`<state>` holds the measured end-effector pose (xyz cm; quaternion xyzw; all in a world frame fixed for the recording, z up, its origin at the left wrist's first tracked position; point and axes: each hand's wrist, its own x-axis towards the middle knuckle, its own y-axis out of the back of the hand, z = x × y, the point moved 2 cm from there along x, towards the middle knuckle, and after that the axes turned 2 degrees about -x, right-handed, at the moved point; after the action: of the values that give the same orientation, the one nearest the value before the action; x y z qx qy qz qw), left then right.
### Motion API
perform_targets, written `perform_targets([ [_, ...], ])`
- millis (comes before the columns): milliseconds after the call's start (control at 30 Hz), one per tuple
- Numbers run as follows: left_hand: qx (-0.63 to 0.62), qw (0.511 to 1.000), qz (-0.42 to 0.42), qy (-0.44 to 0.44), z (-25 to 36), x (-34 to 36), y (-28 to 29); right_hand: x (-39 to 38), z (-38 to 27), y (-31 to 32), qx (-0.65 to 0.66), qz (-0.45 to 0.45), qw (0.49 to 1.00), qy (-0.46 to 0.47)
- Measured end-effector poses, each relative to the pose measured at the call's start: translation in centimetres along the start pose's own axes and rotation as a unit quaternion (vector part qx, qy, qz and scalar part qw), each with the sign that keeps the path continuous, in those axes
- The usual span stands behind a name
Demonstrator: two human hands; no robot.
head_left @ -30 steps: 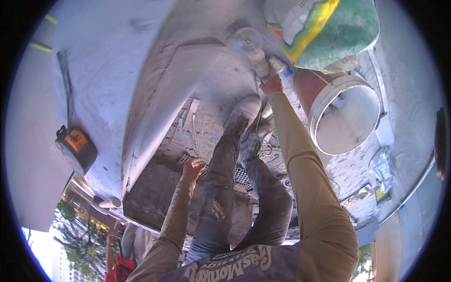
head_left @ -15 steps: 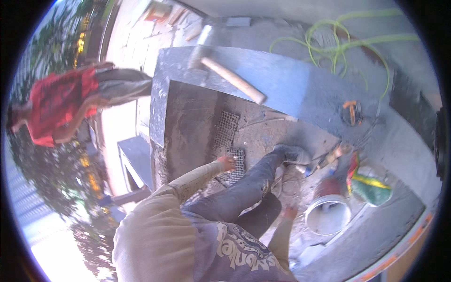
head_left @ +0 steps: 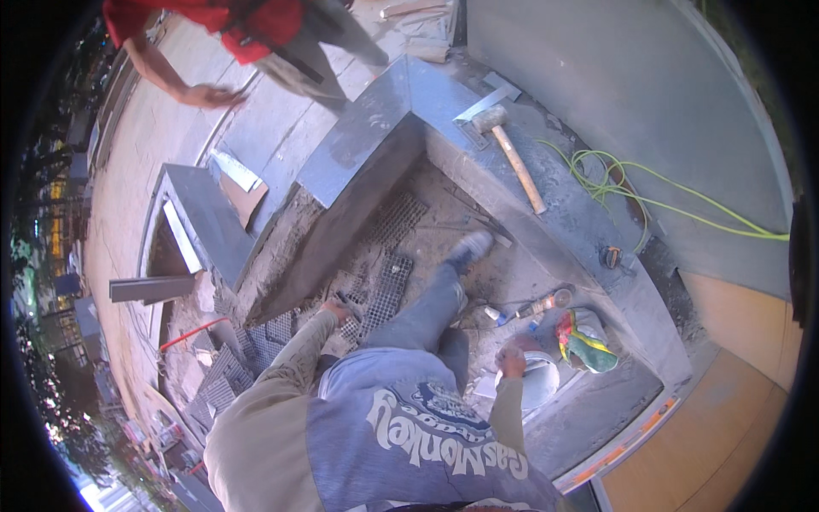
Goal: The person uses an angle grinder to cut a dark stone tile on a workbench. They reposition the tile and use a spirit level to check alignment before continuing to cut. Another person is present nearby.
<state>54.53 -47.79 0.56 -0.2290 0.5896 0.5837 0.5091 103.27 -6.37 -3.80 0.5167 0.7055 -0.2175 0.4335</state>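
Observation:
My left hand (head_left: 337,309) is down among black plastic grid panels (head_left: 388,290), against a smaller grid piece; its fingers are too small to read. Over the near-left rim of a white bucket (head_left: 539,388), my right hand (head_left: 512,360) is closed. The bucket's inside looks pale; its outer side is partly hidden by the hand. Beside it, a green, yellow and red bag (head_left: 589,341) leans. My leg (head_left: 418,311) stretches into the recess, with the shoe (head_left: 471,247) on its dusty floor.
A mallet (head_left: 516,166) and metal square (head_left: 488,101) lie on the grey ledge (head_left: 563,230), near a green hose (head_left: 623,166) and an orange-black tool (head_left: 610,256). Bottles (head_left: 546,303) lie by the bag. A co-worker in red (head_left: 264,26) stands far left. More grids (head_left: 226,375) lie left.
My view has swung round, shifting the scene. My right hand has come onto the bucket's rim. My left hand has moved off the larger panel's edge. The co-worker is nearer, with an arm out.

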Motion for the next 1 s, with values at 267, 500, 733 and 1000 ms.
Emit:
perform_targets([
  [267,-0.622,0.718,0.25,0.189,-4.2,7.2,7.9,0.3,-17.0,-16.4,-0.488,-0.053,0.833,0.255],
  [500,-0.541,0.689,0.445,0.189,-7.2,15.2,28.0,6.9,-41.7,-35.0,-0.481,0.099,0.741,0.459],
  [733,-0.798,0.529,0.156,0.244,-5.5,21.5,36.4,15.3,-51.7,-42.6,-0.619,0.145,0.717,0.286],
  [1000,-0.822,0.489,0.131,0.261,-5.9,22.4,36.8,10.8,-55.8,-45.6,-0.499,0.055,0.84,0.206],
])
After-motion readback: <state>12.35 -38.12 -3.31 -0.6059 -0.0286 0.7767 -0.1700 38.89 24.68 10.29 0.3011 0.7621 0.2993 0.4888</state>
